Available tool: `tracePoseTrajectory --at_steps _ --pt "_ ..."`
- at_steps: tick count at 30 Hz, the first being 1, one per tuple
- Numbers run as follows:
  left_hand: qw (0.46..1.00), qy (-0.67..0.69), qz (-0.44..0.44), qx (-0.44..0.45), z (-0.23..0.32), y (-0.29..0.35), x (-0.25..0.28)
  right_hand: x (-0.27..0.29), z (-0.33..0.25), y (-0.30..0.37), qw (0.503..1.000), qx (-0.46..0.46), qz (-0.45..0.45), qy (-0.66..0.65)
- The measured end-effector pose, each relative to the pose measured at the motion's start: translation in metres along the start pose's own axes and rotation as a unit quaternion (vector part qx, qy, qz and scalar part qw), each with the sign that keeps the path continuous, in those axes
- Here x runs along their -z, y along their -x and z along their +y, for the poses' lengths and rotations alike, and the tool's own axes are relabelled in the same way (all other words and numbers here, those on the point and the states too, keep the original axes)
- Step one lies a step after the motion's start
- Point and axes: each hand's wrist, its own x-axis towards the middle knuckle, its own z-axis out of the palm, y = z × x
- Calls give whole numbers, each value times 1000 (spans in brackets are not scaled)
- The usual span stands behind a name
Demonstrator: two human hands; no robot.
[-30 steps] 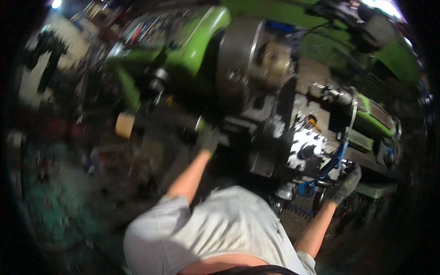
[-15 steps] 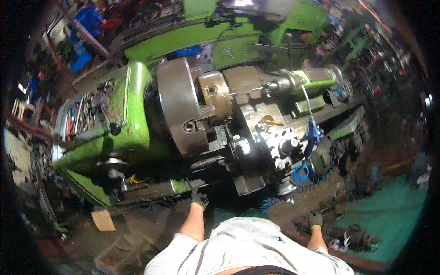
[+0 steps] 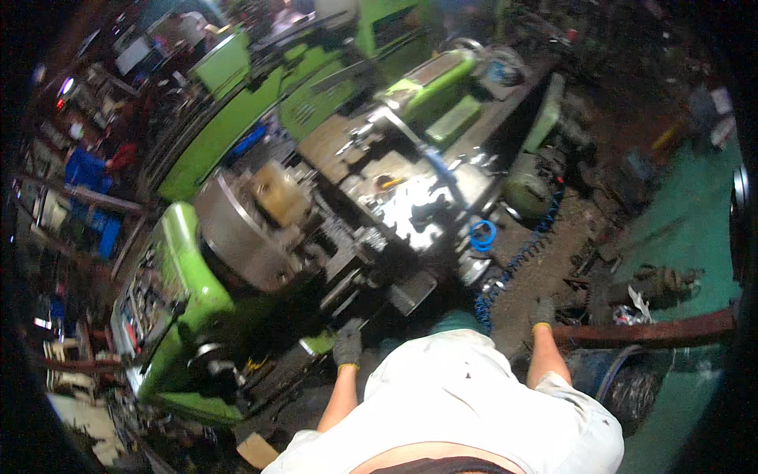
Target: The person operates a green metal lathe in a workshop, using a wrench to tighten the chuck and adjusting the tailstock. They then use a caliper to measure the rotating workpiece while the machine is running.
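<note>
A large green lathe point(image 3: 188, 253) stands before me. Its round steel chuck point(image 3: 237, 237) holds a brownish metal block point(image 3: 280, 193). My left hand point(image 3: 347, 345), in a dark grey glove with a yellow cuff, is at the lathe's front edge beside a green patch of the bed. Motion smears its fingers, and I cannot see whether it touches the machine. Away from the lathe, by my right side, hangs my right hand point(image 3: 542, 313) in a similar glove. Its fingers are too small and blurred to make out. The carriage point(image 3: 410, 209) is wet and shiny.
Hand tools point(image 3: 150, 308) lie on top of the headstock. A blue coiled air hose point(image 3: 513, 265) runs down at the carriage's right. A rusty beam point(image 3: 647, 328) lies across the green floor point(image 3: 679, 245) at right. Behind stands another green machine point(image 3: 316, 91).
The whole view has turned, so the lathe appears tilted and shifted left and more floor shows at right. My left hand stays near the lathe's front edge; my right still hangs at my side.
</note>
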Motion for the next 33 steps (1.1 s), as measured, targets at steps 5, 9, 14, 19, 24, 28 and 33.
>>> tracePoseTrajectory --at_steps 5,9,14,19,24,28,33 --pt "988 -126 -9 -88 31 -18 -10 -17 26 -9 985 -26 76 -154" --pt "994 -18 82 -67 93 -31 -11 -22 34 -22 994 -90 29 -48" --pt "993 -75 85 -28 102 -41 -24 -54 53 -77 951 102 -94 276" --pt "981 -56 137 -123 180 -49 4 6 -24 -116 988 7 -113 104" --pt "985 -27 153 -74 229 -69 18 -17 -16 -137 996 -7 -84 30" --pt "986 25 147 -75 233 -96 20 -19 -7 -155 996 1 -85 40" --pt "962 34 197 -185 252 -141 15 -22 17 -178 999 10 -21 -43"
